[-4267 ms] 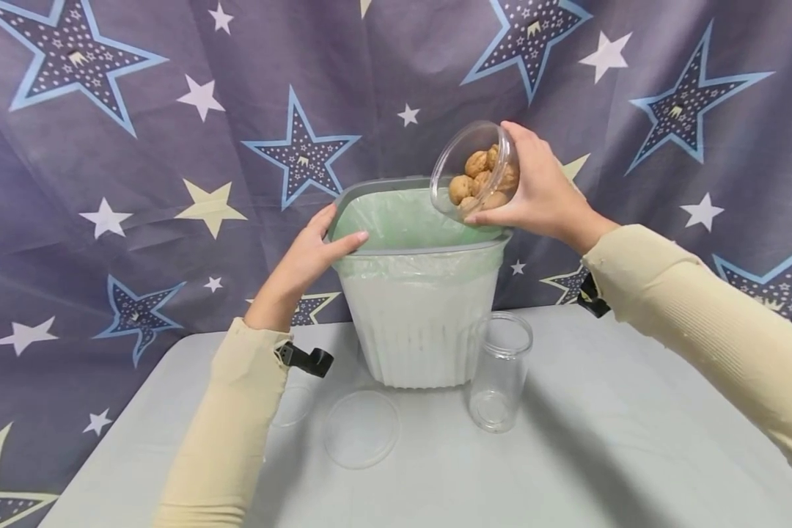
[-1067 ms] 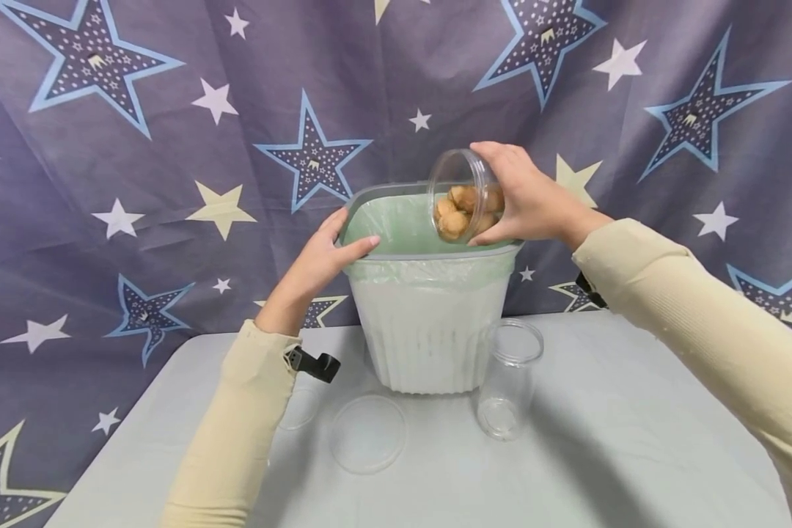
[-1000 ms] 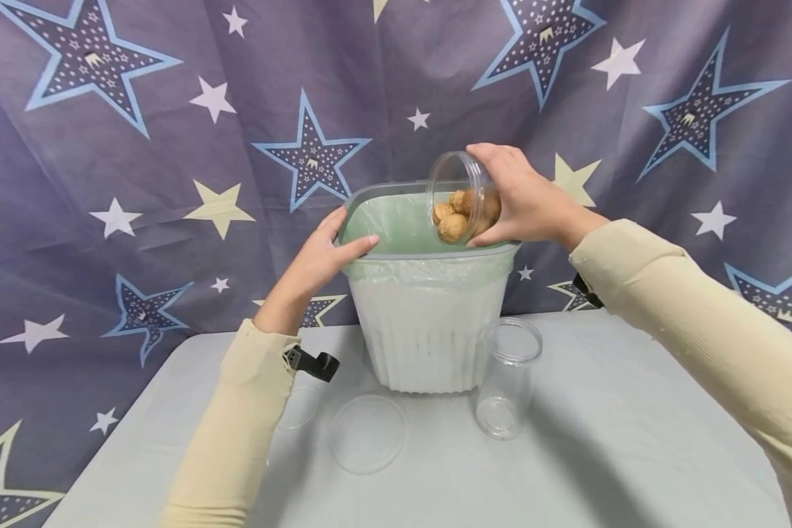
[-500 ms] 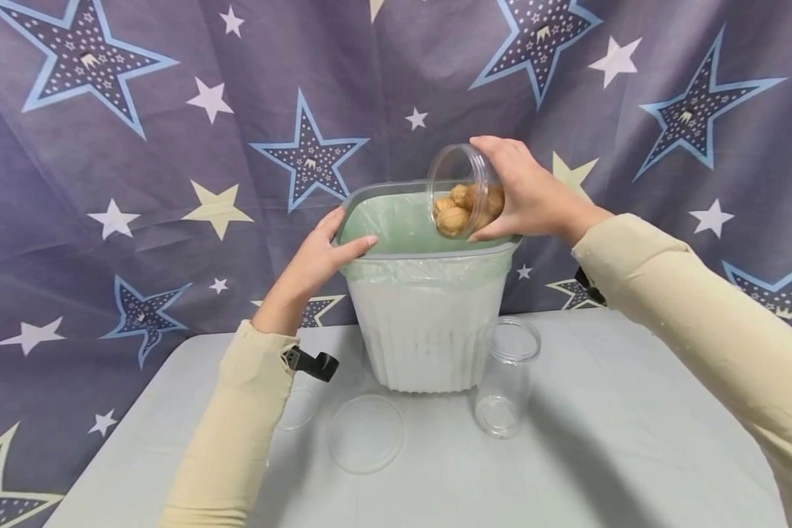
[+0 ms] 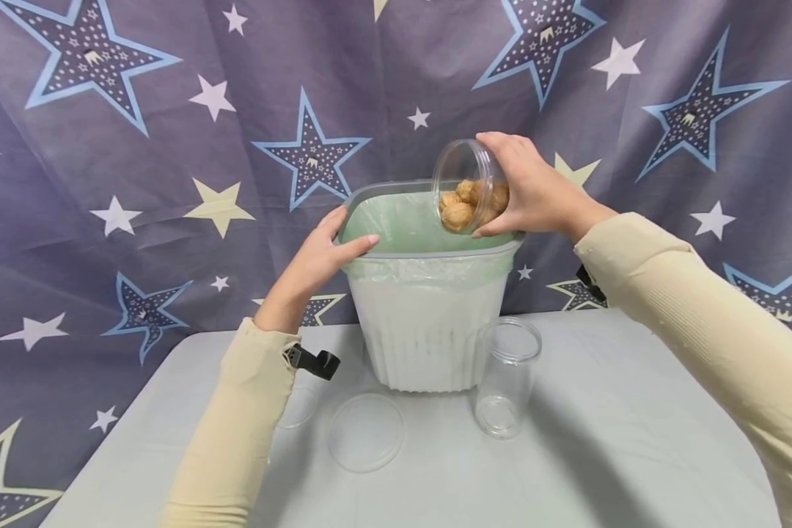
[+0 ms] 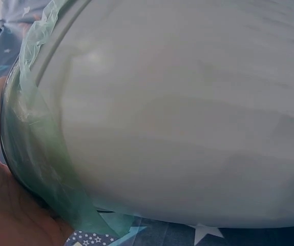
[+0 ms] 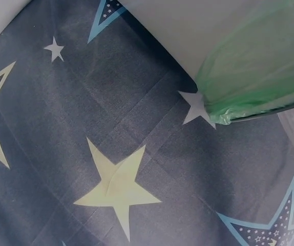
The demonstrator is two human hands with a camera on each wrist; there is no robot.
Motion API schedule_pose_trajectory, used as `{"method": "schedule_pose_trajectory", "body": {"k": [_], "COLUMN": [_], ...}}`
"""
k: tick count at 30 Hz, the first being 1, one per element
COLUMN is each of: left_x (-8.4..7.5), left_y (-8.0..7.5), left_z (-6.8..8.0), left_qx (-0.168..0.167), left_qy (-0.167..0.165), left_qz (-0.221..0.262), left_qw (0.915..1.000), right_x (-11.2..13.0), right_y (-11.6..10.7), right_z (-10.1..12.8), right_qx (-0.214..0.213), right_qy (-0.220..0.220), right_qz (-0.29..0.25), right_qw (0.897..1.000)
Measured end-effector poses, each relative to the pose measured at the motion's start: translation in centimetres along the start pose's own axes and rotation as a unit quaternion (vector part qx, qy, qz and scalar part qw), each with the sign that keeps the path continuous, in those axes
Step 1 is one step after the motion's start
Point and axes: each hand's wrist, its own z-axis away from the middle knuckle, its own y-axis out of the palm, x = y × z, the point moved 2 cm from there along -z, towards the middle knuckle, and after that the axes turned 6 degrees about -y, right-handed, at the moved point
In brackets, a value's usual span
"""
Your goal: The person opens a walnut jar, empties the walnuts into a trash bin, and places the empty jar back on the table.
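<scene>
A white ribbed bin [image 5: 429, 330] lined with a green bag [image 5: 402, 220] stands at the back of the table. My left hand [image 5: 323, 253] grips its left rim, thumb over the edge; the left wrist view shows the bin wall [image 6: 188, 118] and bag edge [image 6: 44, 154] close up. My right hand [image 5: 531, 194] holds a clear round container [image 5: 468, 187] with several walnuts [image 5: 462, 209] in it, tipped on its side, mouth to the left, above the bin's right rim. The right wrist view shows only the bag edge [image 7: 259, 77] and the star cloth [image 7: 116, 179].
An empty clear jar [image 5: 507, 378] stands upright just right of the bin's base. Two clear lids lie flat on the grey table [image 5: 600, 455]: a large lid [image 5: 366, 441] and a smaller lid [image 5: 297, 407] by my left sleeve. A star-patterned cloth [image 5: 171, 147] hangs behind.
The tipped container has risen slightly over the last second and stays over the bin's right rim; walnuts remain inside. My left hand has kept its hold on the rim.
</scene>
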Motion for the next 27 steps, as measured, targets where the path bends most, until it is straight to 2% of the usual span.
{"method": "schedule_pose_trajectory", "body": {"k": [3,8,12,18,23,27], "left_x": [0.8,1.3,1.3,1.3,1.1,1.0], "left_y": [-0.1,-0.1,-0.1,0.0,0.0,-0.1], "left_z": [-0.6,-0.5,-0.4,-0.6,-0.5,-0.5], "left_qx": [-0.003,-0.005,-0.008,-0.008,-0.008,-0.008], "left_qy": [0.006,0.011,0.014,0.008,0.015,0.013], "left_qz": [-0.006,-0.008,-0.011,-0.014,-0.004,-0.008], "left_qw": [1.0000,0.9999,0.9998,0.9998,0.9998,0.9998], "right_x": [0.0,-0.1,-0.1,0.4,0.6,0.6], "right_y": [0.1,0.3,0.5,0.6,0.6,0.6], "right_z": [0.0,0.0,-0.1,-0.3,-0.8,-0.8], "right_qx": [0.002,0.008,0.009,0.021,0.034,0.039], "right_qy": [-0.002,0.000,0.003,-0.020,-0.003,-0.004], "right_qz": [-0.006,-0.010,-0.007,-0.034,-0.010,-0.012], "right_qw": [1.000,1.000,1.000,0.999,0.999,0.999]}}
